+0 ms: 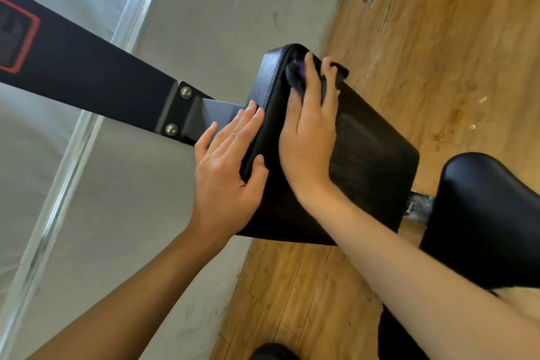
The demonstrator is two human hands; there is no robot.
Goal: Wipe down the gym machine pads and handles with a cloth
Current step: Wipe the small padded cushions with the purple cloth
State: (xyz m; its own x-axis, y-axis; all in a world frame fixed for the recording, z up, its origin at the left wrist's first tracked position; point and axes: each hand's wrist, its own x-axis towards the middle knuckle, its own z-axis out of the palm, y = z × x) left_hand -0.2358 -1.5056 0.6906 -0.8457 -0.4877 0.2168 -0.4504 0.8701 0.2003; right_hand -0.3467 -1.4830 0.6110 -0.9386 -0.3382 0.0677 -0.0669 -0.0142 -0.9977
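— What's happening left of the pad (374, 161)?
— The black frame arm (87, 67) is meeting it there. My left hand (228, 172) is bracing the pad's side edge, fingers straight and pressed together, thumb lying on its face.
— And the cloth (295, 73)?
— My right hand (309, 143) is pressing it flat against the pad's far corner, fingers spread. A second black cushion (482, 213) is sitting right of the pad.

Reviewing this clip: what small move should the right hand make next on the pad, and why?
Probably draw the cloth back toward the near edge. The right hand presses it flat at the far corner of the black pad, so the rest of the top face lies nearer the person, and the left hand rests on the pad's side.
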